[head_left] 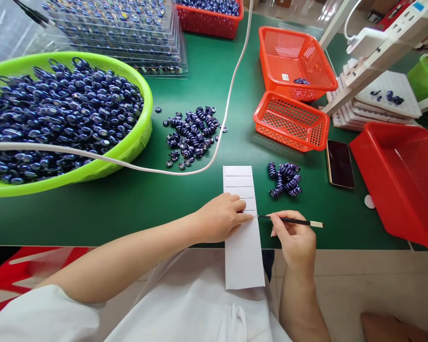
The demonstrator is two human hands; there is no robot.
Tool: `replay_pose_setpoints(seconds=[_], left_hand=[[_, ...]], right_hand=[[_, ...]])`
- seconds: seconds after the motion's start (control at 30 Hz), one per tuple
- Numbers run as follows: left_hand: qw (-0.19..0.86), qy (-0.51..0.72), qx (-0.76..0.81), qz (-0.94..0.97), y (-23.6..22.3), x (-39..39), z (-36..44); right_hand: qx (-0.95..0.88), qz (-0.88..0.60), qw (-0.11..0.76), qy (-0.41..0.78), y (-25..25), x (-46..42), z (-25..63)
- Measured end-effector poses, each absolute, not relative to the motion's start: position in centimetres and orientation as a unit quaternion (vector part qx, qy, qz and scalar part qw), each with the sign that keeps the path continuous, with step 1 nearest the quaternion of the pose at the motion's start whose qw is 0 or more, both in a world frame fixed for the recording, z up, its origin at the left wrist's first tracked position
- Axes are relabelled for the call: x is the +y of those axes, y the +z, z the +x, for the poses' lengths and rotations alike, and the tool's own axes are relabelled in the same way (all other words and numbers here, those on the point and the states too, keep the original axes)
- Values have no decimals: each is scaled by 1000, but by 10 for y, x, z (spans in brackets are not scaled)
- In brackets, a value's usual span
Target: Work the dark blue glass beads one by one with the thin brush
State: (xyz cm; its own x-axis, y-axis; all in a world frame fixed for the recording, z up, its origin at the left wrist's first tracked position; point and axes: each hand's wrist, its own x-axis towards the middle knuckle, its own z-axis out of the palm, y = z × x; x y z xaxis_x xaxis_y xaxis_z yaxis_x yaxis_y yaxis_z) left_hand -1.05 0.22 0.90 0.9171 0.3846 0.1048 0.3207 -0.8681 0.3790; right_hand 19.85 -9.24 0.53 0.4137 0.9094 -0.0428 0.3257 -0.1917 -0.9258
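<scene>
A white paper strip (244,256) with several dark ruled lines across its upper half lies over the table's front edge, its lower end hanging past it. My left hand (223,216) rests on the strip with curled fingers and holds it down. In my right hand (296,237) is a slim black pen (296,220) with a pale end, pinched between thumb and fingers. Its thin tip points left and meets the strip's right edge beside my left hand. Just beyond my right hand lies a small pile of dark blue, shiny stacked coil-like pieces (286,179).
A green basket (148,128) heaped with dark blue loops stands at left. Loose dark pieces (192,133) lie mid-table. A white cable (231,90) loops across. Orange baskets (292,121), a phone (340,164) and a red bin (395,175) are at right; clear trays (117,38) stand behind.
</scene>
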Motion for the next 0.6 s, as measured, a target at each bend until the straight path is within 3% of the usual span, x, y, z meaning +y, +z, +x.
replay_pose_setpoints(seconds=[0.6], left_hand=[[140,59,196,969,11,-1,-7]], right_hand=[[-474,-674,501,264,-1,-100,193]])
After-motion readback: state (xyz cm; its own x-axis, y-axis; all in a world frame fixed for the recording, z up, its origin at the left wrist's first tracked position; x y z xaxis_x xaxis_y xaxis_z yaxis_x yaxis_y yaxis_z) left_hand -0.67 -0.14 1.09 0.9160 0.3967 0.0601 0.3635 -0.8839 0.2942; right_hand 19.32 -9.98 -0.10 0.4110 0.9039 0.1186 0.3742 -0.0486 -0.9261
